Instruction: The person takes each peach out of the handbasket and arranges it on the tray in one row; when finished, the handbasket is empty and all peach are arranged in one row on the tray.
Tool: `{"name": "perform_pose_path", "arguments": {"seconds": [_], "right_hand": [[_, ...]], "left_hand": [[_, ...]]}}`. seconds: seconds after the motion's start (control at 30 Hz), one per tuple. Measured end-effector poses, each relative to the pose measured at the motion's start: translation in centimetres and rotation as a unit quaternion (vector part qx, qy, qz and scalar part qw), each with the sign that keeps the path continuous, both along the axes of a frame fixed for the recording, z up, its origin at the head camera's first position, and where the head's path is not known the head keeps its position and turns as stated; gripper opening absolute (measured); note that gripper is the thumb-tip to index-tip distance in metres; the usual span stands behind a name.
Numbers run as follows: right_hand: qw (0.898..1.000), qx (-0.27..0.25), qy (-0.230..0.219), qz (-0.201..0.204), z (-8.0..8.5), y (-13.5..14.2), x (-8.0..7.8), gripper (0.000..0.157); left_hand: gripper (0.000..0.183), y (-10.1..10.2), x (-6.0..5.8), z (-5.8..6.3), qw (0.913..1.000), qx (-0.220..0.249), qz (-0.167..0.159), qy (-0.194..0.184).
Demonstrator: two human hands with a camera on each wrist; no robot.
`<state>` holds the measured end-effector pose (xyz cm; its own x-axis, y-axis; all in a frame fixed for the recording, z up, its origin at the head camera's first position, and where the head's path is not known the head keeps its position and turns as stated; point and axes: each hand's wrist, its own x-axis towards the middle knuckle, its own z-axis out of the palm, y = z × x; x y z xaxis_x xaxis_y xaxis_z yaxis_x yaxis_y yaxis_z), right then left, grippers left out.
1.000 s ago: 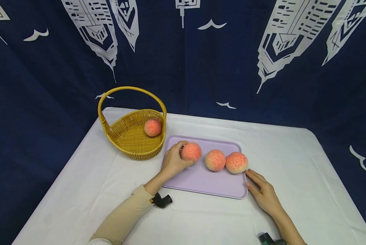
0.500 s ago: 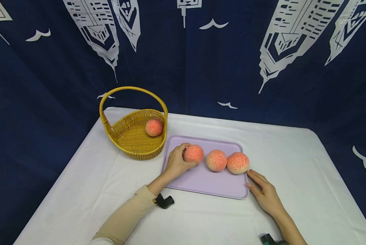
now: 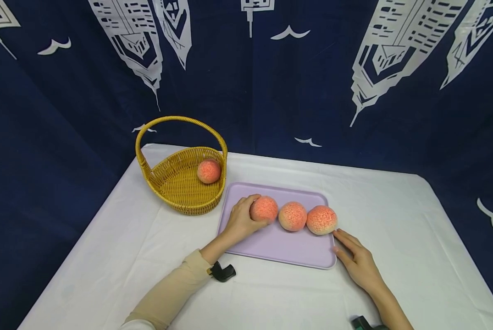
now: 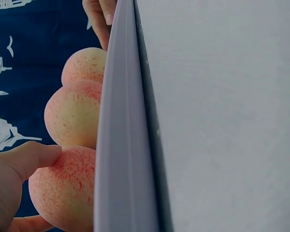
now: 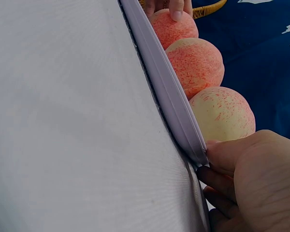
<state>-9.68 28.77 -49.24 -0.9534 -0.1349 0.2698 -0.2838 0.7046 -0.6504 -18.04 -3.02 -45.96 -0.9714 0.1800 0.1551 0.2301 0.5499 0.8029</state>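
Three peaches lie in a row on a lilac tray [image 3: 279,252]. My left hand [image 3: 243,218] holds the left peach [image 3: 264,209] between thumb and fingers; in the left wrist view its thumb presses on that peach [image 4: 65,188]. Close beside it sits the middle peach [image 3: 292,216], which appears to touch the right peach [image 3: 322,220]. At the tray's right edge is my right hand [image 3: 359,266], fingers extended and fingertips against the rim near the right peach. In the right wrist view the right thumb [image 5: 222,153] meets the tray's corner; the other fingertips are partly hidden.
A yellow wicker basket [image 3: 180,185] with a tall handle stands behind and left of the tray, a peach [image 3: 208,171] inside it. The white-covered table [image 3: 279,302] ends at a dark blue printed curtain [image 3: 246,91].
My left hand has brought the left peach slightly to the right, closing most of the gap to the middle peach. My right hand stays at the tray edge. The head view has shifted a little.
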Motion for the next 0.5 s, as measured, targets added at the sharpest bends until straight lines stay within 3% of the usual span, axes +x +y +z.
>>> {"name": "perform_pose_path", "arguments": {"seconds": [0.17,0.3,0.5], "right_hand": [[1.000,-0.003,0.005,0.000,-0.1,0.1,0.0,0.042],[1.000,-0.004,0.011,-0.003,-0.1,0.1,0.0,0.041],[1.000,-0.016,0.022,0.001,-0.2,0.0,0.0,0.041]], "left_hand": [[0.075,0.1,0.2,-0.1,0.9998,-0.014,-0.011,-0.002],[0.078,-0.2,0.4,0.9,0.9995,-0.031,-0.007,0.003],[0.061,-2.6,0.0,3.7,0.9961,0.008,0.024,0.085]]}}
